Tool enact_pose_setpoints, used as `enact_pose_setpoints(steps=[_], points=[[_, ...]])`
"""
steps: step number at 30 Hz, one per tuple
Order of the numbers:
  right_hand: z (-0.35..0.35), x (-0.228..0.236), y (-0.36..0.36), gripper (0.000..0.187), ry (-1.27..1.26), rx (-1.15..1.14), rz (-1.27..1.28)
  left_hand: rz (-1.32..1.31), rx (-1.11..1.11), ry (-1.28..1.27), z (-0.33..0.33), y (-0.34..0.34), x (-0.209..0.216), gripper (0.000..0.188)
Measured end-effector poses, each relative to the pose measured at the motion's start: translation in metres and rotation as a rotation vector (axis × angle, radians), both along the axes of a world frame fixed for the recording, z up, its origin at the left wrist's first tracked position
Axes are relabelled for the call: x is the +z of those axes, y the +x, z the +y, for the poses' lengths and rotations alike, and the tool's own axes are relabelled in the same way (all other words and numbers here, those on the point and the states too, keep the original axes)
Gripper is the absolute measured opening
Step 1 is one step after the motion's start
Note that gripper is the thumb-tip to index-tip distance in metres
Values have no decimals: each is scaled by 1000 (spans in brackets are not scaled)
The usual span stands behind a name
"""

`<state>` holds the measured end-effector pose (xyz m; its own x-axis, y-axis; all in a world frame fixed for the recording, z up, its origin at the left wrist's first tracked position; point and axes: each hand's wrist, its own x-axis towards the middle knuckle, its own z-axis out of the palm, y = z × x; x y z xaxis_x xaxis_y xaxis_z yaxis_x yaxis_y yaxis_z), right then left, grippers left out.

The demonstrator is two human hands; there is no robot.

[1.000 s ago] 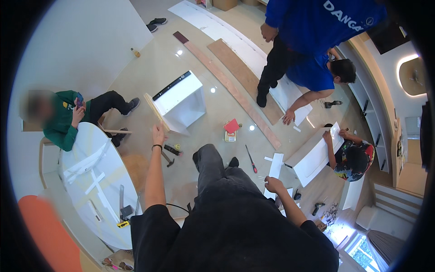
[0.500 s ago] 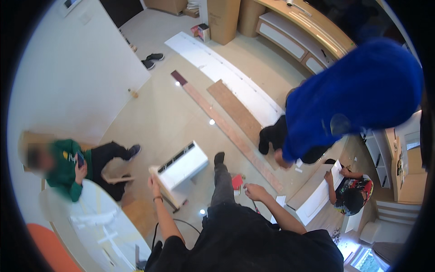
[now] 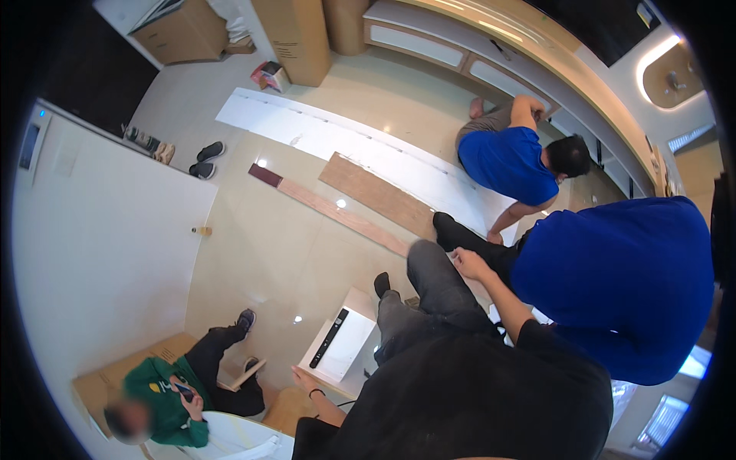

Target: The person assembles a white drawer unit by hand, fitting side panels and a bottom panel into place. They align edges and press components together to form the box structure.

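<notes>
A white box-shaped furniture unit (image 3: 353,337), with a black rail strip on its top face, stands tilted on the floor before me. My left hand (image 3: 307,379) is closed at its near left edge, the fingers partly hidden. My right hand (image 3: 469,264) is held out to the right above my bent knee, fingers curled together. Whatever it may hold is too small to make out. Close beyond that hand is the dark trouser leg (image 3: 487,245) of a person in blue.
Long white boards (image 3: 307,126), a brown plank (image 3: 376,192) and a narrow pinkish strip (image 3: 337,215) lie on the floor ahead. Two people in blue (image 3: 613,284) are at the right, one crouching by the low cabinet (image 3: 414,46). A person in green (image 3: 165,391) sits at left holding a phone.
My view has swung right and my knee has risen into it. My right hand has moved forward and right. The standing person in blue is now lower right, uncovering the crouching one.
</notes>
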<state>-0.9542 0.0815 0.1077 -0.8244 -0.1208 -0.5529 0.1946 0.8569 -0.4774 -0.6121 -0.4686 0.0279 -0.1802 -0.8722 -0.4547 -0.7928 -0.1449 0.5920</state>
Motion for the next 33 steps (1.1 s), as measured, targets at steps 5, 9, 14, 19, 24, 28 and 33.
enact_pose_setpoints(steps=[5, 9, 14, 19, 24, 28, 33], points=[[43, -17, -42, 31, 94, 23, -91, 19, 110, -79, -12, 7, 20, 57], [68, -52, -83, 27, 134, 85, -202, -151, -24, -196, -10, -28, 33, 56], [94, -91, -184, 24, 58, 152, -187, -451, -16, -504, 29, -136, 66, 55], [126, -93, -281, 26, -94, -66, -118, -720, 46, -733, 64, -257, 125, 54], [152, -99, -361, 34, 46, -177, 80, -816, 185, -875, 77, -366, 178, 54], [160, -114, -421, 47, 135, -7, -370, -599, 154, -1019, 93, -464, 151, 54], [166, -112, -578, 56, 52, 521, -669, -722, -1055, -376, 179, -636, 3, 44]])
